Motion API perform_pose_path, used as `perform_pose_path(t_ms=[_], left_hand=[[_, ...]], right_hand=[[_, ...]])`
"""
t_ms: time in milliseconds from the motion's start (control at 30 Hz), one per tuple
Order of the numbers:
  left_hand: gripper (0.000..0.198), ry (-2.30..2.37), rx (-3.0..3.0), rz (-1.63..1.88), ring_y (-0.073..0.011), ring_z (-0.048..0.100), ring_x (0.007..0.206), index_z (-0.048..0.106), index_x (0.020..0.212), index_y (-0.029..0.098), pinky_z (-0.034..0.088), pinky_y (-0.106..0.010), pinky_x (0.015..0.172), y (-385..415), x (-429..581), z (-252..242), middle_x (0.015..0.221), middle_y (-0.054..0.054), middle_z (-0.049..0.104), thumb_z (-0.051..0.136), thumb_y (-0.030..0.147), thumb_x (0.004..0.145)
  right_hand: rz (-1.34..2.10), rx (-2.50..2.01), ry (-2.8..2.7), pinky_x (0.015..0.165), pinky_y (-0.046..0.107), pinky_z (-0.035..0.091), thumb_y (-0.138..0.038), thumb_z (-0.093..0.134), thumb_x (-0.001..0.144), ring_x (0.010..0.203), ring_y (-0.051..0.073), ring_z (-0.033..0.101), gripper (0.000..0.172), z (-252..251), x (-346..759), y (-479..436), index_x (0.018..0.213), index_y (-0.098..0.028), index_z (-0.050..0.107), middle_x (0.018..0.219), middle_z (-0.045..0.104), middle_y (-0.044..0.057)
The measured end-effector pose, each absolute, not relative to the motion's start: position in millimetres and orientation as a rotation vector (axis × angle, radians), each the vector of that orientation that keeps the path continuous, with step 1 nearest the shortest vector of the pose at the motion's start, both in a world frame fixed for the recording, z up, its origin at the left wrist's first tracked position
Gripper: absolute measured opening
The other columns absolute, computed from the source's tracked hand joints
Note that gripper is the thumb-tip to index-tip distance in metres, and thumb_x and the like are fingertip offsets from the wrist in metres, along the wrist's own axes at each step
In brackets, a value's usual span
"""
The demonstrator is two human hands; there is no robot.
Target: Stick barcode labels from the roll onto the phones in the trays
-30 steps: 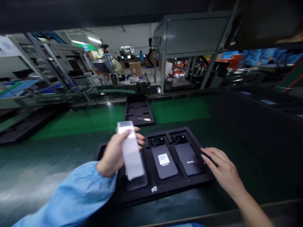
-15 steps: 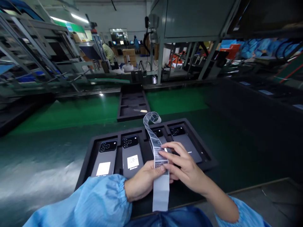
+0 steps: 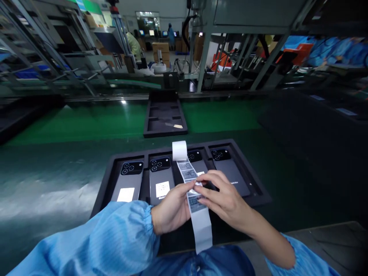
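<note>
A long strip of printed labels (image 3: 188,174) runs between my hands, its far end curling over and its bare white backing (image 3: 202,232) hanging towards me. My left hand (image 3: 174,212) grips the strip from the left, thumb on top. My right hand (image 3: 227,197) pinches a label on the strip with thumb and fingertips beside my left thumb. Below lies a black tray (image 3: 129,155) of dark phones, backs up. The left phone (image 3: 132,182) and the second phone (image 3: 162,176) carry white labels; the third phone (image 3: 198,165) is partly hidden, and the right phone (image 3: 234,178) shows only lettering.
Beyond the phone tray, another black tray (image 3: 165,111) holds a thin light-coloured piece (image 3: 177,126) on the green belt (image 3: 218,117). Dark trays (image 3: 25,111) stand at left, and a dark stack (image 3: 310,145) at right. Machine frames and people are behind.
My left thumb has slid up the strip to meet my right fingertips. The strip's far end has rolled over, showing its white back, and its near end swung right. My view has tilted down.
</note>
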State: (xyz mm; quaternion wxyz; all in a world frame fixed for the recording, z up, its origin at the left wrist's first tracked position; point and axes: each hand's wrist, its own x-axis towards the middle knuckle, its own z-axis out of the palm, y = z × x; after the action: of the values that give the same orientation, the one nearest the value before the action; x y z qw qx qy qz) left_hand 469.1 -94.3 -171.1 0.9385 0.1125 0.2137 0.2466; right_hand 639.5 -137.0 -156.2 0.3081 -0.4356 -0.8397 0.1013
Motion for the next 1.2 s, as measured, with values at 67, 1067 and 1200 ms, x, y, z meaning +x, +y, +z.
perform_pose_path(t_ms=[67, 1067, 1200], left_hand=[[0.02, 0.451, 0.202, 0.514, -0.0145, 0.057, 0.073, 0.061, 0.098, 0.006, 0.045, -0.024, 0.072, -93, 471, -172, 0.083, -0.009, 0.059, 0.052, 0.021, 0.088], [0.035, 0.631, 0.21, 0.663, -0.0216, 0.062, 0.074, 0.047, 0.115, 0.006, 0.045, -0.029, 0.072, -86, 482, -175, 0.081, -0.015, 0.062, 0.042, 0.031, 0.091], [0.041, 0.688, 0.312, 0.605, -0.0235, 0.063, 0.077, 0.046, 0.121, 0.005, 0.047, -0.033, 0.076, -88, 477, -174, 0.088, -0.018, 0.064, 0.042, 0.033, 0.091]], right_hand=[[0.208, -1.133, -2.239, 0.086, 0.04, 0.043, -0.016, 0.05, 0.091, 0.105, 0.023, 0.043, 0.023, -157, 638, -135, 0.112, -0.016, 0.059, 0.111, 0.051, 0.012], [-0.759, -1.071, -2.215, 0.072, 0.039, 0.032, -0.009, 0.033, 0.09, 0.08, 0.022, 0.055, 0.034, -135, 614, -143, 0.083, -0.017, 0.065, 0.079, 0.066, 0.004], [-0.448, -1.198, -2.2, 0.073, 0.038, 0.033, -0.015, 0.048, 0.089, 0.077, 0.02, 0.051, 0.017, -108, 638, -154, 0.089, -0.021, 0.064, 0.083, 0.065, 0.001]])
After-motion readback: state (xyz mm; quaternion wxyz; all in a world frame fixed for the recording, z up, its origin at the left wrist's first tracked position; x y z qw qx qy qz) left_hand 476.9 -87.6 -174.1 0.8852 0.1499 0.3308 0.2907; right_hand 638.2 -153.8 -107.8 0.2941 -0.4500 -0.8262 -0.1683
